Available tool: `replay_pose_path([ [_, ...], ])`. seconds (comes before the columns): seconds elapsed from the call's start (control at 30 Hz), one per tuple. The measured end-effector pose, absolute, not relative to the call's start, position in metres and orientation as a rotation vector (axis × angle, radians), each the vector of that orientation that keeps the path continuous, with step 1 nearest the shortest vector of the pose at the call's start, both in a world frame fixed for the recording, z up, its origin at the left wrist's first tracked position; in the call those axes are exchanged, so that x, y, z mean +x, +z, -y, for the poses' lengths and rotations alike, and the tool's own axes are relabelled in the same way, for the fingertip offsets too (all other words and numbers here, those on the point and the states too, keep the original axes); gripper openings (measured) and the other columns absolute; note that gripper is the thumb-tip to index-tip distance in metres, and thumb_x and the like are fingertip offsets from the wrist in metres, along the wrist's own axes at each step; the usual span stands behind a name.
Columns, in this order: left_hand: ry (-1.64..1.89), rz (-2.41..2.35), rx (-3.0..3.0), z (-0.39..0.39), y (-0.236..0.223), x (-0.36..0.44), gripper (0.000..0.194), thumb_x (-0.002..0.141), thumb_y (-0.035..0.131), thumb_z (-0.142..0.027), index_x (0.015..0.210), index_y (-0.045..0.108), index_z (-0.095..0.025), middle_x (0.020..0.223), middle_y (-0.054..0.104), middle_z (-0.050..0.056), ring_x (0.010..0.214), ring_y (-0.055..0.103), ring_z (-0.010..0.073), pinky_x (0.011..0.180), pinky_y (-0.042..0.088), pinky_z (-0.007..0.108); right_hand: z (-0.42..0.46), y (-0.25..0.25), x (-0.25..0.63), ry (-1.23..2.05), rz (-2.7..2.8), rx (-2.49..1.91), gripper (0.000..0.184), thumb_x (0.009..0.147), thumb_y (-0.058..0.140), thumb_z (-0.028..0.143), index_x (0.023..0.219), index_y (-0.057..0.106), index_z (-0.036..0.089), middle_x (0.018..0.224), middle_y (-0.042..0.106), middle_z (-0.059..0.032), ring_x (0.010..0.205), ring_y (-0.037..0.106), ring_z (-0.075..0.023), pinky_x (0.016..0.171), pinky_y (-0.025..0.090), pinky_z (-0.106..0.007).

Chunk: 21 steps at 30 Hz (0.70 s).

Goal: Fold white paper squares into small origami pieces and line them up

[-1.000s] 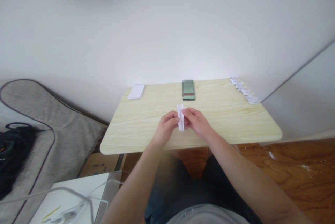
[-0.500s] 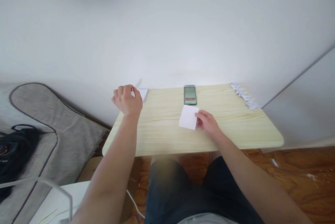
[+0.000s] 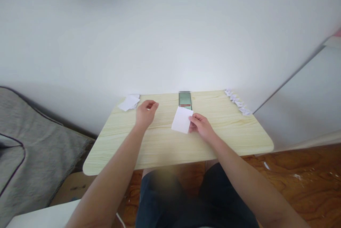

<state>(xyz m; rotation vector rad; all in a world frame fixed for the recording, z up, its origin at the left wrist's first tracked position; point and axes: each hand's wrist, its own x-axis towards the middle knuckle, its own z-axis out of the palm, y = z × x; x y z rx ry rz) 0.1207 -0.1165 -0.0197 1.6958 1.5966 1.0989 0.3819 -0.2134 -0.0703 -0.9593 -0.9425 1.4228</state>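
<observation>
My right grip pinches the paper at its three-o'clock edge, leaving its face uncovered, while my left grip, fingertips pressed together, hovers toward nine o'clock.

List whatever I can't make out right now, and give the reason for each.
All in the head view:
- Phone: screen pixelated; lower end partly behind the held sheet.
- Right hand: some fingers behind that sheet.
- Left hand: too small to tell if it pinches anything.
- Stacked sheets; folded pieces: too small to count.
- Grey fabric: cut off by left edge.
</observation>
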Motion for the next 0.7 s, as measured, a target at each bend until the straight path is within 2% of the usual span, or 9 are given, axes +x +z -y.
replay_pose_path([
  [0.07, 0.96, -1.351, 1.641, 0.135, -0.027, 0.15, 0.043, 0.089, 0.054, -0.056, 0.094, 0.072, -0.017, 0.084, 0.073, 0.008, 0.075, 0.067, 0.02, 0.072, 0.053, 0.033, 0.206, -0.069, 0.385, 1.376, 1.003, -0.959, 0.03, 0.081, 0.075, 0.045, 0.076, 0.059, 0.02, 0.064, 0.062, 0.0042, 0.053, 0.059, -0.0117, 0.054, 0.053, -0.027],
  [0.17, 0.999, -1.043, 1.334, 0.157, -0.045, 0.175, 0.038, 0.081, 0.069, -0.053, 0.087, 0.072, -0.015, 0.071, 0.068, 0.004, 0.061, 0.061, 0.0142, 0.057, 0.047, 0.026, 0.2, -0.069, 0.387, 1.333, 1.059, -0.985, 0.03, 0.082, 0.074, 0.047, 0.076, 0.06, 0.021, 0.065, 0.064, 0.0032, 0.056, 0.061, -0.0134, 0.055, 0.055, -0.027],
  [0.27, 1.054, -1.04, 1.282, 0.173, -0.058, 0.182, 0.032, 0.074, 0.077, -0.044, 0.086, 0.071, -0.014, 0.069, 0.066, 0.001, 0.058, 0.057, 0.0113, 0.054, 0.045, 0.023, 0.202, -0.068, 0.386, 1.291, 1.112, -1.016, 0.029, 0.084, 0.072, 0.049, 0.079, 0.063, 0.022, 0.069, 0.068, 0.0012, 0.061, 0.065, -0.0161, 0.058, 0.057, -0.03],
  [0.43, 1.148, -1.065, 1.224, 0.194, -0.061, 0.185, 0.032, 0.076, 0.077, -0.043, 0.091, 0.068, -0.015, 0.063, 0.065, -0.001, 0.052, 0.056, 0.0111, 0.05, 0.046, 0.023, 0.212, -0.067, 0.383, 1.258, 1.17, -1.051, 0.029, 0.082, 0.075, 0.043, 0.102, 0.066, 0.024, 0.074, 0.074, -0.0002, 0.063, 0.068, -0.0182, 0.061, 0.057, -0.031],
  [0.57, 1.181, -1.019, 1.167, 0.214, -0.06, 0.19, 0.03, 0.077, 0.077, -0.038, 0.094, 0.067, -0.016, 0.059, 0.064, -0.003, 0.05, 0.057, 0.0111, 0.051, 0.047, 0.023, 0.231, -0.067, 0.384, 1.25, 1.092, -1.049, 0.024, 0.08, 0.077, 0.037, 0.098, 0.068, 0.024, 0.069, 0.072, 0.0023, 0.059, 0.064, -0.0165, 0.06, 0.054, -0.029],
  [0.7, 1.181, -0.913, 1.086, 0.237, -0.062, 0.19, 0.028, 0.077, 0.077, -0.032, 0.099, 0.069, -0.017, 0.063, 0.065, -0.002, 0.055, 0.059, 0.0122, 0.053, 0.052, 0.024, 0.257, -0.068, 0.384, 1.24, 1.042, -1.045, 0.018, 0.079, 0.076, 0.032, 0.095, 0.076, 0.024, 0.078, 0.074, -0.0002, 0.069, 0.066, -0.0173, 0.066, 0.054, -0.03],
])
